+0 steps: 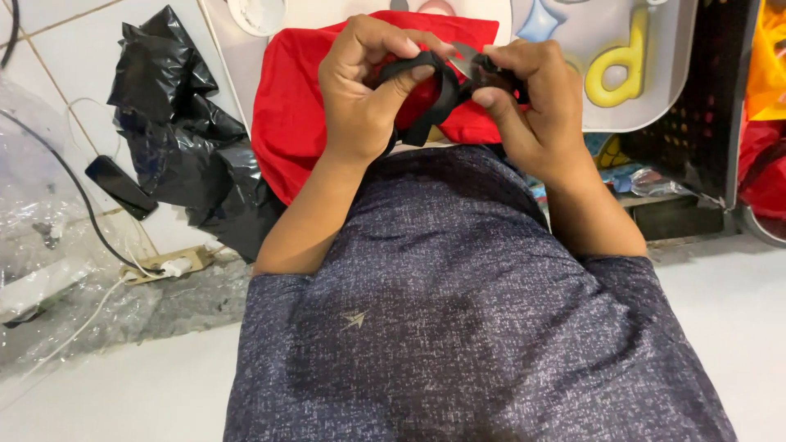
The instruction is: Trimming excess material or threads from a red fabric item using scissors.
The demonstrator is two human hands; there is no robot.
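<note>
Both hands work a black strap (434,98) at twelve o'clock, above the red cloth (286,123). The left hand (360,90) has its fingers curled tight around the strap's loop, thumb pressing it. The right hand (532,106) pinches the other end, where a small metallic piece (463,64) shows. Keeping the loop taut and the grips close together likely gives best control. Black plastic bag (180,123) lies at ten o'clock.

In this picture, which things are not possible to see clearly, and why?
1. Head view: the small metal piece between the hands is mostly covered by the fingers; its kind is unclear.
2. Black strap: its ends run behind the left hand and right hand.
3. Red cloth: the lower part is hidden by the arms and shirt.
4. Yellow letter shape: cut off by the top edge.
</note>
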